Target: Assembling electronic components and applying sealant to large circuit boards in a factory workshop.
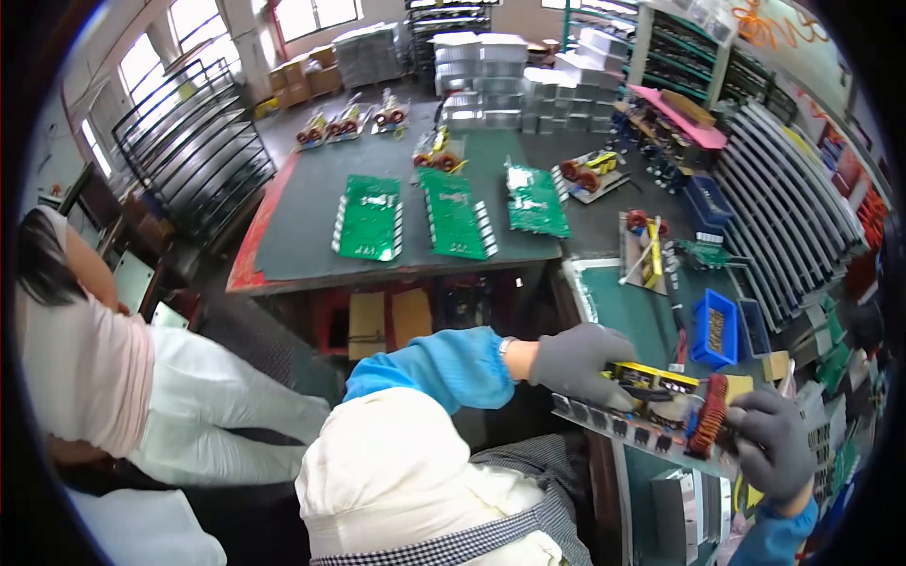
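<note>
Between my two grey-gloved hands is a circuit board assembly (pixel 623 429), with a row of black components along its near edge. A yellow-wrapped transformer (pixel 665 379) and a red-brown copper coil (pixel 707 417) stand on it. My left hand (pixel 583 366) is closed on its left end, by the yellow part. At the right end, next to the coil, the fingers of my right hand (pixel 774 443) are closed round the edge. The board's underside is hidden. Beyond my hands, a blue bin (pixel 714 328) of small brass-coloured parts stands on the green-topped bench (pixel 618 292).
Green circuit boards (pixel 370 217) lie on the dark table (pixel 293 236) ahead, with coil assemblies (pixel 344 123) behind them. Another assembly (pixel 645 250) rests beyond the bin. Metal heatsinks (pixel 694 514) stand near my right forearm. At left is a person in white trousers (pixel 222 406).
</note>
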### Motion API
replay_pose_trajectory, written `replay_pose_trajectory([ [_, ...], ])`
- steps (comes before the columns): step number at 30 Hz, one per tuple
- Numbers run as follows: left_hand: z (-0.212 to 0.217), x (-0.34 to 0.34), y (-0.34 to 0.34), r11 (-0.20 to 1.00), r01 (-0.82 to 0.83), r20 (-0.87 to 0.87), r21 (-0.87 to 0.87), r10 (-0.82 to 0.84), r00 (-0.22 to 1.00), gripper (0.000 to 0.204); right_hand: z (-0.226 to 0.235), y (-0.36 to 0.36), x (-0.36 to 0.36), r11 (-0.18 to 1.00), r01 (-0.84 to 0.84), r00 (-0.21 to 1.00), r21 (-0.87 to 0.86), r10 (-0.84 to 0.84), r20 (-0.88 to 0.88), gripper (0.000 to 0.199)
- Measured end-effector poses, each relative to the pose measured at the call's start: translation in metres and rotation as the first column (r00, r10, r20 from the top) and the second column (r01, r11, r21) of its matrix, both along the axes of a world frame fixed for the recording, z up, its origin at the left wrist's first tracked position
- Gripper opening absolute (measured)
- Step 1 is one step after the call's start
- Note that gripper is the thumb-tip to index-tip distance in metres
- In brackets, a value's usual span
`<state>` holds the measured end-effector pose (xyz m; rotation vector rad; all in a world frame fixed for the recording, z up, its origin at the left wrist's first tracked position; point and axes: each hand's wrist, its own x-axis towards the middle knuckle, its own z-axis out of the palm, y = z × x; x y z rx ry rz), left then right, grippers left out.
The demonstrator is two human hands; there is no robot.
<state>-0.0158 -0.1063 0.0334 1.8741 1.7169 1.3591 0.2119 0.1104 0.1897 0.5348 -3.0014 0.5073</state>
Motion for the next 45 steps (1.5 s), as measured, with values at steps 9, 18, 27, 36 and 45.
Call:
replay_pose_trajectory([
  [9,-0.001,-0.004,0.011,0.983,0.186,0.014,-0.009,-0.186,0.983,0.060,-0.011,-0.006,0.035,0.966,-0.094,0.995,-0.241,0.083,-0.056,0.079],
  [18,0.009,0.026,0.023,0.930,0.348,0.378,-0.123,-0.280,0.882,0.053,-0.010,-0.033,0.081,0.926,0.236,0.952,0.294,-0.160,-0.260,0.049],
  [27,0.043,0.051,0.071,0.793,0.570,0.480,-0.216,-0.422,0.769,0.052,-0.055,-0.020,0.206,0.667,0.732,0.659,0.142,-0.639,-0.396,0.056],
  [36,0.089,0.032,0.175,0.392,0.886,0.917,0.247,-0.390,-0.082,0.073,-0.009,-0.047,0.176,0.116,0.585,0.172,-0.803,-0.985,-0.017,0.039],
  [45,0.046,0.131,0.196,0.530,0.828,0.571,0.183,-0.743,0.349,0.042,-0.048,-0.037,0.251,-0.292,0.430,0.053,-0.854,-0.937,0.347,0.031],
])
